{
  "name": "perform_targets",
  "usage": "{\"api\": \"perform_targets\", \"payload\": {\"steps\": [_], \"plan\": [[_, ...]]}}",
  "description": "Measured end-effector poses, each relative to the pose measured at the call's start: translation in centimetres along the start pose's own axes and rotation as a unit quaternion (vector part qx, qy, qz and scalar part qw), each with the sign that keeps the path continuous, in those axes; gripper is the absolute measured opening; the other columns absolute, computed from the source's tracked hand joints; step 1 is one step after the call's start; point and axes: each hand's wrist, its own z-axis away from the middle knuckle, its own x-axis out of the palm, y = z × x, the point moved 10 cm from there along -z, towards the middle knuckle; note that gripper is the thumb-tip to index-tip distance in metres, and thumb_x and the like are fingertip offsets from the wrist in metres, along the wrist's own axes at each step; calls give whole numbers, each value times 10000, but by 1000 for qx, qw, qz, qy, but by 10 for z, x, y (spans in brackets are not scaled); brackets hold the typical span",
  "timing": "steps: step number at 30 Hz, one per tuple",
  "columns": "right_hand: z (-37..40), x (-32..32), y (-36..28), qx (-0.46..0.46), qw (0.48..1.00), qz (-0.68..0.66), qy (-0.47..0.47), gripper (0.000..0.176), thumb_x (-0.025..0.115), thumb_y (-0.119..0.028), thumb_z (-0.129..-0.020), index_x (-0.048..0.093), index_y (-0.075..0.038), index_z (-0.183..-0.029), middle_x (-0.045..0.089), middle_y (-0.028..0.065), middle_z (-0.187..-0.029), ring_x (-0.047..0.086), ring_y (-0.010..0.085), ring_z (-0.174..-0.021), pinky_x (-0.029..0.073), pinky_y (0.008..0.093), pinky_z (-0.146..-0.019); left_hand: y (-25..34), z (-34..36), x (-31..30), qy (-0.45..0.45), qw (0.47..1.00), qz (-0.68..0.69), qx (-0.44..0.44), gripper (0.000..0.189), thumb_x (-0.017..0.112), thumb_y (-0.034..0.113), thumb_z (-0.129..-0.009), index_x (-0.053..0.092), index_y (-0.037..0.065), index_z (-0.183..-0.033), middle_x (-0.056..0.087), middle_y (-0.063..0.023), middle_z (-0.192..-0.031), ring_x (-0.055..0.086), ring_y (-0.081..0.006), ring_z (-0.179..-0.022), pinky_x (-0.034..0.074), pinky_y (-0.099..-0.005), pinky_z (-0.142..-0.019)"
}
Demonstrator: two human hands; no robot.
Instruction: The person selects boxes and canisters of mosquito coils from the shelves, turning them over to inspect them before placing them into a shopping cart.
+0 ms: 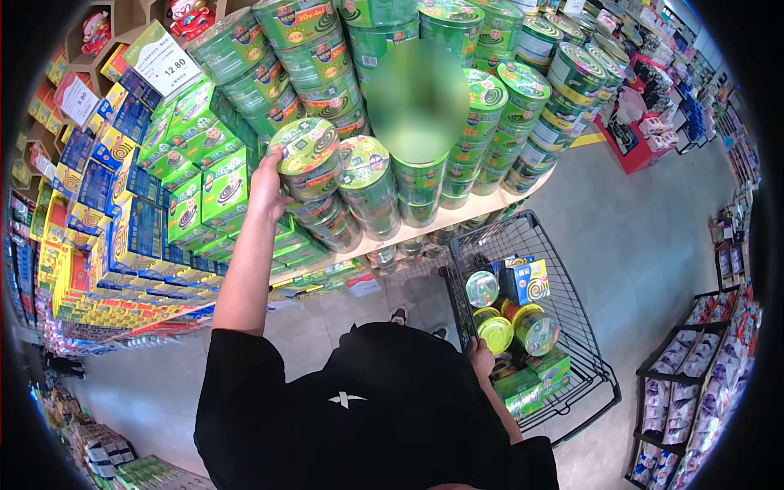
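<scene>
My left hand (266, 189) reaches up to the shelf and grips the side of a round green tub of mosquito coils (309, 151), its label printed with a spiral. This tub sits at the top of a front stack, beside another stack of coil tubs (366, 175). Low on the right, my right hand (482, 358) is closed on the near side of a black wire shopping cart (600, 351). Inside the cart lie a yellow-lidded tub (495, 335), clear-lidded round tubs (482, 287), a blue and yellow coil box (531, 282) and green boxes (551, 370).
Green coil boxes (200, 192) and blue-yellow boxes (139, 220) are piled left of the tubs. Price signs (167, 64) stand above them. The wooden shelf edge (384, 243) runs in front of me. A black rack of packets (682, 376) stands right of the cart.
</scene>
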Motion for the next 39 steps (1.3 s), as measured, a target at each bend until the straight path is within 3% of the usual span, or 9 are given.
{"api": "perform_targets", "payload": {"steps": [2,5,8,11,14,21,25,35,39], "plan": [[-1,0,0,-5,1000,-1,7,477,437,-499,-1020,588,-56,-924,670,244,-805,651,467,-766,499,567,-678,-7,-9,-6,5,1000,10,-7,509,525,431,-996,491,118,-1397,481,-135,-1442,504,-346,-1229,303,-663,-1047],[-1,-1,0,-9,1000,-1,14,470,442,-491,-1019,588,-57,-913,667,242,-790,650,466,-757,497,565,-670,-10,-30,-10,-53,994,69,72,573,546,385,-998,424,90,-1475,416,-167,-1503,464,-331,-1313,291,-521,-1138],[-2,-4,-1,-10,1000,0,11,467,442,-487,-1020,591,-57,-912,665,243,-787,648,466,-757,495,566,-669,18,0,-12,36,986,-9,161,683,588,415,-978,375,50,-1515,345,-236,-1550,388,-331,-1410,308,-404,-1149],[-3,-2,0,-8,1000,-4,-1,469,439,-487,-1022,591,-55,-919,667,249,-805,648,470,-775,492,571,-681,71,43,8,107,885,-337,302,823,639,539,-912,340,108,-1547,225,-265,-1604,233,-403,-1488,227,-452,-1192],[-3,-2,-1,2,1000,-9,-12,475,434,-492,-1022,589,-52,-937,669,258,-829,647,476,-803,492,576,-704,88,56,37,101,810,-467,341,923,660,669,-827,396,124,-1523,202,-282,-1606,201,-456,-1484,231,-493,-1190],[-6,8,8,21,999,0,-41,498,413,-518,-1023,586,-54,-976,675,262,-873,650,479,-836,498,576,-732,75,44,87,53,685,-671,278,1055,561,861,-727,342,247,-1556,186,-246,-1623,146,-527,-1474,213,-730,-1103],[-4,0,0,19,999,-2,-32,499,416,-516,-1022,589,-51,-977,678,258,-863,654,474,-823,503,570,-723,74,45,89,49,660,-702,262,1013,570,842,-735,338,293,-1555,219,-194,-1629,167,-525,-1470,238,-724,-1102],[-3,-2,-1,12,1000,7,-8,479,440,-506,-1017,588,-53,-963,676,254,-831,652,476,-780,501,574,-693,76,39,85,36,661,-677,324,879,717,608,-742,418,312,-1513,341,-181,-1584,321,-497,-1418,336,-670,-1075],[-3,-3,-2,4,1000,3,-4,473,444,-499,-1018,586,-53,-956,674,255,-822,650,477,-779,500,574,-689,76,40,83,13,660,-667,345,875,722,605,-735,423,325,-1508,343,-175,-1584,316,-482,-1428,322,-677,-1080]]}}
